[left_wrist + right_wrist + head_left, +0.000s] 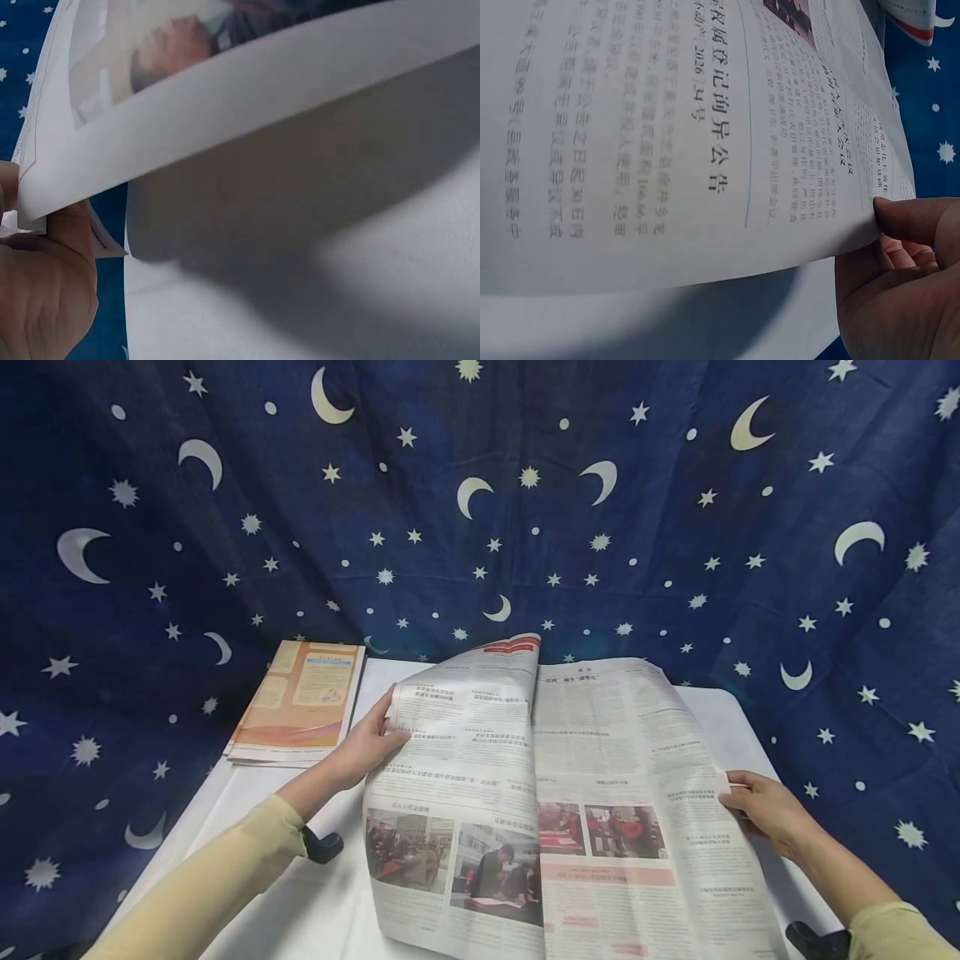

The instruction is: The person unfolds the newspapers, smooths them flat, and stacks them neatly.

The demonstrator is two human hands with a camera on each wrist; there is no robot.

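A large newspaper [600, 743] is spread wide between both hands, its two halves meeting at an upright fold in the middle. My left hand [372, 739] pinches the outer edge of the left half, thumb on the printed face. In the left wrist view that sheet's edge [150, 154] runs between the thumb and fingers, raised above the table. On the other side my right hand [768, 810] pinches the right half's edge, thumb on top and fingers beneath. The right wrist view shows the page [667, 150] bowing, with a shadow under it.
An orange-covered stack of folded papers [300, 697] lies at the table's back left, close behind the left forearm. The white table [300, 902] ends at a dark blue curtain [450, 510] with moons and stars. Black straps [322, 845] sit at the wrists.
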